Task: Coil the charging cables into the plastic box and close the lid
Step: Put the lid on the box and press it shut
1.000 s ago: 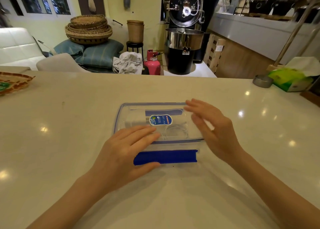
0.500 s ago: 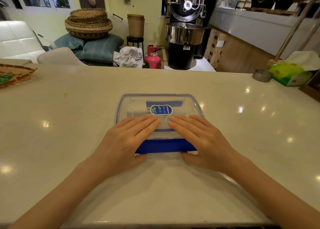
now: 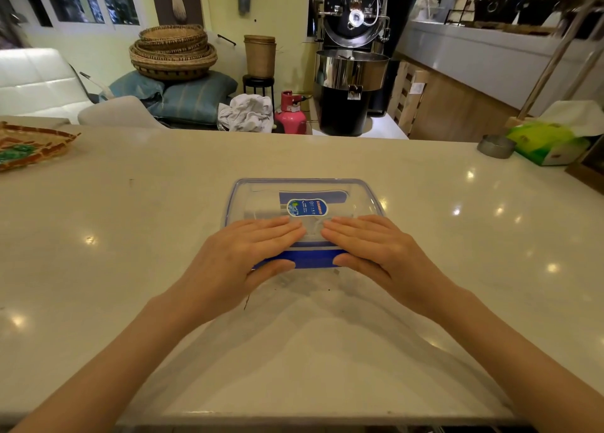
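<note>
A clear plastic box (image 3: pixel 366 192) with a blue-rimmed lid and a blue sticker sits on the pale counter in front of me. The lid lies on top of the box. My left hand (image 3: pixel 242 256) rests flat on the lid's near left part, its thumb against the blue front latch (image 3: pixel 313 258). My right hand (image 3: pixel 376 252) lies flat on the near right part, thumb on the same latch. White cable shows faintly through the lid between my fingertips; most of it is hidden.
A woven tray (image 3: pixel 32 145) sits at the counter's far left edge. A metal ashtray (image 3: pixel 496 145) and a green tissue box (image 3: pixel 549 141) stand at the far right. Beyond the counter are baskets, cushions and a large metal machine.
My right hand came down from hovering over the lid's right side and now lies flat beside the left hand. Both thumbs have moved onto the blue latch.
</note>
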Available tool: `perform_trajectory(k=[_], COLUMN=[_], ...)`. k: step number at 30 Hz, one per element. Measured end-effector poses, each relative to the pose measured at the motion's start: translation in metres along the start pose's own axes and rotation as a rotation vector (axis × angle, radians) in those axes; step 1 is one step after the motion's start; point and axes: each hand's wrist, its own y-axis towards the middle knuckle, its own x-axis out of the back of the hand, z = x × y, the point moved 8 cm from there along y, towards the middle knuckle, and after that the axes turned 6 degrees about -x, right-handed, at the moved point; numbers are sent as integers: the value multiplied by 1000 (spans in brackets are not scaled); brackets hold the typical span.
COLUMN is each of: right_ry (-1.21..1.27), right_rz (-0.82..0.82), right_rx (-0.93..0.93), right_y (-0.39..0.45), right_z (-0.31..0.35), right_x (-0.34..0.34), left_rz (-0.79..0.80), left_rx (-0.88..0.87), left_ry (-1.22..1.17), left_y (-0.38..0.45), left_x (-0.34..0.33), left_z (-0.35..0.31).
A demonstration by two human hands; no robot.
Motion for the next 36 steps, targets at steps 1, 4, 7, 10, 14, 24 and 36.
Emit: perform_trajectory(k=[1, 4, 7, 10, 14, 24, 36], right_ry=[0, 3, 47, 66, 193, 413, 547], right_rz=[-4, -18, -32, -39, -21, 16, 361], right_rx=[4, 16, -1, -8, -77, -507, -726], right_y=[0, 0, 2, 3, 7, 67, 87], right_z=[0, 3, 2, 2, -3, -78, -126], right_x=[0, 0, 3, 4, 10, 6, -38], left_rz=[-4, -18, -39, -41, -53, 25, 129], left_rx=[-1, -6, -1, 3, 50, 323, 790], left_ry=[-4, -11, -41, -63, -216, -206, -680], left_y=[0, 0, 1, 1, 8, 60, 52], left_x=[0, 1, 2, 1, 10, 11, -28], left_z=[0, -1, 1, 3, 9, 77, 138])
